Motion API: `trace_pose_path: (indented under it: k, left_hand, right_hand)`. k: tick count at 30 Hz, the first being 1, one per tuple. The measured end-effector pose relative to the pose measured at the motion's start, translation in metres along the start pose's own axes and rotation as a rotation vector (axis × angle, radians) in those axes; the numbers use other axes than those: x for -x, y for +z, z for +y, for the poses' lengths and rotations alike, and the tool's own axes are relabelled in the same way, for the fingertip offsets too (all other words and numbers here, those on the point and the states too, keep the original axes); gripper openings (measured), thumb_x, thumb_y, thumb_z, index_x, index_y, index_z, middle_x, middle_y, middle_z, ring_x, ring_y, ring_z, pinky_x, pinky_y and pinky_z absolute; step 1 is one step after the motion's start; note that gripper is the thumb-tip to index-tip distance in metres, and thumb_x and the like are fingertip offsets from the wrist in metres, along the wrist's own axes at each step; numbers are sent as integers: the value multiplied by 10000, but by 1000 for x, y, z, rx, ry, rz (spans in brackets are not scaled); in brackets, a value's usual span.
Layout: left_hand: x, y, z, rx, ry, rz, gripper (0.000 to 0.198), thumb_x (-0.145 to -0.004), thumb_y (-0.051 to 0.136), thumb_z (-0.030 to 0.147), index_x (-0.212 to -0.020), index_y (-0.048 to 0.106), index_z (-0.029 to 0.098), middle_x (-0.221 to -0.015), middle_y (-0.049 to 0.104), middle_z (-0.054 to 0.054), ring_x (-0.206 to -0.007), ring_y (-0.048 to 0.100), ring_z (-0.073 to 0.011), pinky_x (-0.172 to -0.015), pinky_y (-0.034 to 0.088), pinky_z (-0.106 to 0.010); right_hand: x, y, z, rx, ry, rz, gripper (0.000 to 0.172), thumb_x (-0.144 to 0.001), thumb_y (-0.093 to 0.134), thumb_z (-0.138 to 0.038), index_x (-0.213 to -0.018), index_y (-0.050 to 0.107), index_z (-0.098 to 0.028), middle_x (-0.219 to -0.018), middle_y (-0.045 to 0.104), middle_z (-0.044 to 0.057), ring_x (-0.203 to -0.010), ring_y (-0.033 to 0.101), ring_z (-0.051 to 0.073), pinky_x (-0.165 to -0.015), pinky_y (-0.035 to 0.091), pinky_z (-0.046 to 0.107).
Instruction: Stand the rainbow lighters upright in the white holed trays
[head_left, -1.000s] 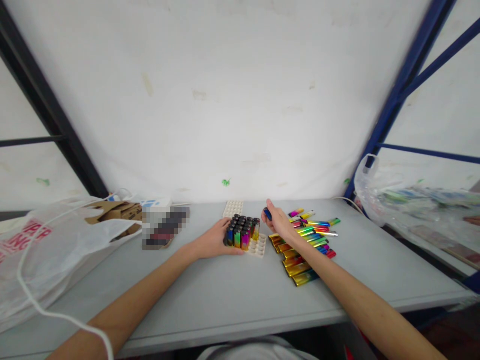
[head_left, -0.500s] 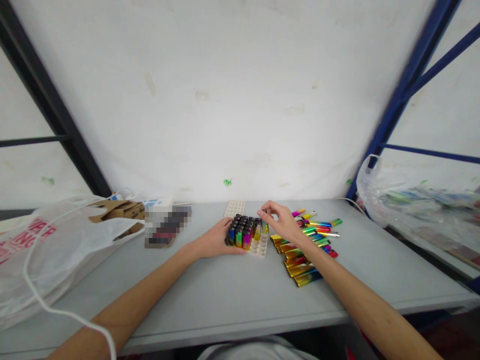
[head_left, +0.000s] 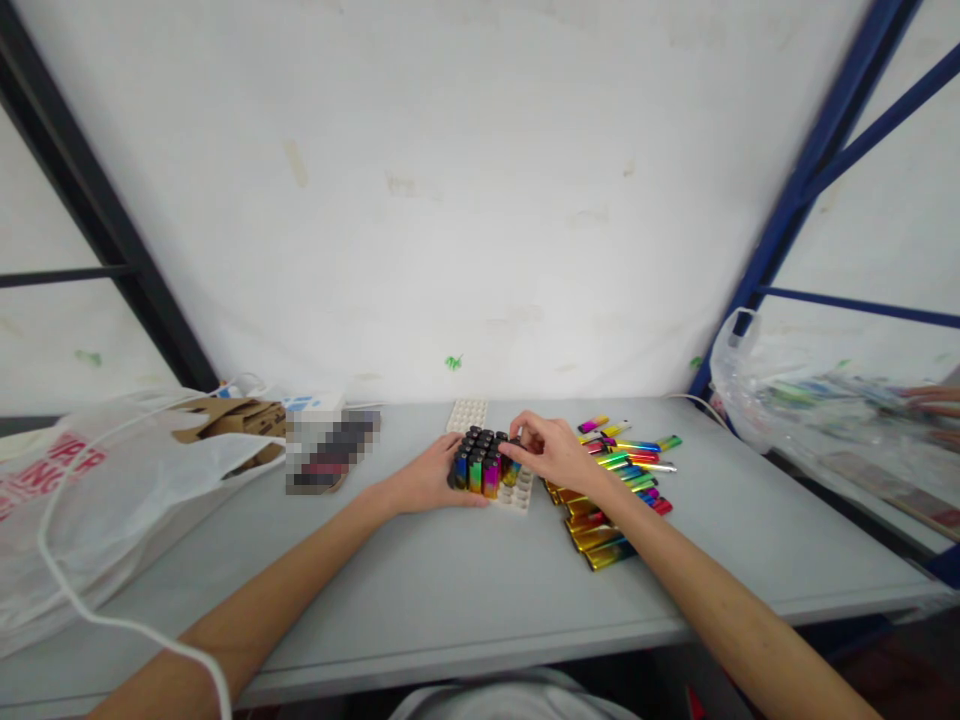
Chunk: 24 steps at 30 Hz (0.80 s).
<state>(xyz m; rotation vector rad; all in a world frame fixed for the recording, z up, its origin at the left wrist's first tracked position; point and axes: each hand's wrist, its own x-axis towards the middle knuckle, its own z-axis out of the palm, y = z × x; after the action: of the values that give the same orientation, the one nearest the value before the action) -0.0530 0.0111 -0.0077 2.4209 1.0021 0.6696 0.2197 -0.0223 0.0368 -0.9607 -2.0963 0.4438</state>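
2 hands at a tray point(head_left: 519, 494) of upright lighters point(head_left: 480, 462) on the grey table point(head_left: 450, 580).

The left hand point(head_left: 429, 482) lies loosely open, palm down, fingers cupped against the left side of the lighter block. The right hand point(head_left: 553, 453) is curled, fingertips point(head_left: 513, 452) drawn together on the top of a lighter at the block's right edge; whether they grip it or only press it cannot be told. Loose lighters point(head_left: 616, 478) lie just right of that hand.

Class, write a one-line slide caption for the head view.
Left hand against a tray of upright lighters; right hand touching them; loose lighters beside.
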Motion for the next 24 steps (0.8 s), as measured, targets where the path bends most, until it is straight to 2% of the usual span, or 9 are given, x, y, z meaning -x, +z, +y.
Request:
trace_pose_path:
  k: [8,13,19,24]
  left_hand:
    - [0,-1,1,-2,9,0,937,-703,944,620,-1491,603,244,-1479,627,-120,-1358,581,-380,-1249,429,-525]
    - [0,-2,3,-3,3,-7,924,-704,938,633,-1476,617,240,-1469,624,-125,-1372,571,-380,-1259,419,-522]
    - [1,-1,3,6,-3,-8,932,-711,931,634,-1481,609,219,-1452,620,-132,-1362,581,-377,-1257,419,-504]
    - [1,-2,4,3,-7,-12,951,-701,932,643,-1484,602,217,-1471,610,-140,-1387,565,-391,-1269,403,-519]
  right_hand:
    - [0,-2,2,-7,-14,-10,323,-965,724,-532,-851,640,-242,-622,591,-41,-563,505,144,-578,349,265]
    - [1,-4,4,-6,-55,-58,327,-977,720,-540,-872,644,-240,-638,594,-43,-571,500,141,-588,347,262]
    - [1,-1,6,31,-92,-57,350,-991,699,-569,-879,670,-239,-622,558,-50,-563,477,140,-596,344,264]
    - [-2,-3,10,54,-62,7,331,-1001,685,-571,-1005,727,-244,-662,639,-31,-584,537,155,-625,387,270]
